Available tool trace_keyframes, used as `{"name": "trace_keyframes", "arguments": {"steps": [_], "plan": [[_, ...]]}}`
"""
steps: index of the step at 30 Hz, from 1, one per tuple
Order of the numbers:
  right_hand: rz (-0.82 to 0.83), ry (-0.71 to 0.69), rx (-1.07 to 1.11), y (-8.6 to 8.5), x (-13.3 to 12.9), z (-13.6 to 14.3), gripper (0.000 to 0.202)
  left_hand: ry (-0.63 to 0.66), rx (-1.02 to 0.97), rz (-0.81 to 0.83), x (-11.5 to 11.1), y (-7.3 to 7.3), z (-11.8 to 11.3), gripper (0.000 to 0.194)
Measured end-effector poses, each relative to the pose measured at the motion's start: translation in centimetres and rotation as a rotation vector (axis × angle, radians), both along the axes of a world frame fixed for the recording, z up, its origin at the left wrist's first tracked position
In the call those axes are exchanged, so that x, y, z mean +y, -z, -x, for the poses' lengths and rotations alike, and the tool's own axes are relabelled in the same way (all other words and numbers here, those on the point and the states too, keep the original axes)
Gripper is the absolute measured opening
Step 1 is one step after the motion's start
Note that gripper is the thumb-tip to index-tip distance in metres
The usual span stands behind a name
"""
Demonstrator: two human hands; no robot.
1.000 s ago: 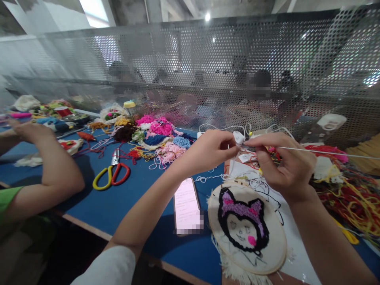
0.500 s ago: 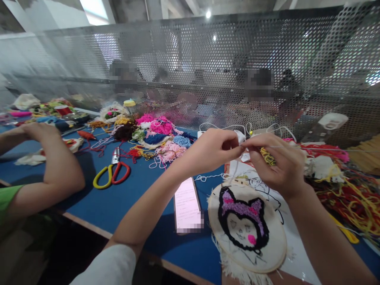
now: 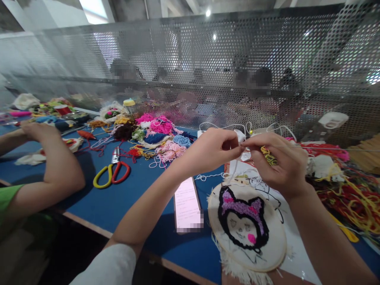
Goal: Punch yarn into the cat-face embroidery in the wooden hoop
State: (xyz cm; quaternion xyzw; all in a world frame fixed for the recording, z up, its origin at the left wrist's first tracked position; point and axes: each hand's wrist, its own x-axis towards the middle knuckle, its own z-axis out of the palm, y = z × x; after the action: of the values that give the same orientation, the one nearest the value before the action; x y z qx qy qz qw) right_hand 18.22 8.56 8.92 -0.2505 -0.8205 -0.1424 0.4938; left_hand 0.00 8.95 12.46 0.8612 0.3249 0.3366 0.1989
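My left hand (image 3: 212, 150) and my right hand (image 3: 280, 164) meet fingertip to fingertip above the table, each closed in a pinch. Between them is a thin white thread (image 3: 332, 149), which stretches from my right hand towards the right edge. Whatever else may sit at the fingertips is too small to make out. Below my hands lies an embroidery hoop (image 3: 280, 253) with cream cloth, worked with a black and purple eared character and a pink cheek. The cloth's frayed edge hangs over the near side, and a paper with line drawings (image 3: 292, 229) lies partly under the hoop.
A phone (image 3: 187, 206) with a lit screen lies left of the hoop. Scissors (image 3: 113, 170) with yellow and red handles rest farther left. Yarn heaps (image 3: 162, 126) line a perforated metal screen (image 3: 190, 51); more tangled yarn (image 3: 353, 202) lies right. Another person's arm (image 3: 59, 162) rests at left.
Almost nothing differs. My right hand has shifted very slightly, while both hands keep their pinch at the same spot.
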Motion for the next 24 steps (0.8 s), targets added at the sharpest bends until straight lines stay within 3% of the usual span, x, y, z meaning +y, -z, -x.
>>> {"name": "trace_keyframes", "arguments": {"steps": [8,13,19,24], "plan": [[0.005,0.012,0.123,-0.7,-1.3,-0.5,0.035,-0.006,0.018,0.045,0.8,0.6,0.1,0.024],[0.062,-0.005,0.225,-0.8,-1.2,-0.5,0.028,-0.008,0.007,0.043,0.8,0.6,0.0,0.024],[0.274,-0.200,0.524,-0.9,-1.0,0.3,0.019,-0.037,-0.020,0.025,-0.5,-0.5,-0.2,0.023],[0.316,-0.317,0.624,-1.7,-2.0,1.0,0.016,-0.044,-0.054,-0.061,-1.8,-0.9,-0.4,0.020]]}}
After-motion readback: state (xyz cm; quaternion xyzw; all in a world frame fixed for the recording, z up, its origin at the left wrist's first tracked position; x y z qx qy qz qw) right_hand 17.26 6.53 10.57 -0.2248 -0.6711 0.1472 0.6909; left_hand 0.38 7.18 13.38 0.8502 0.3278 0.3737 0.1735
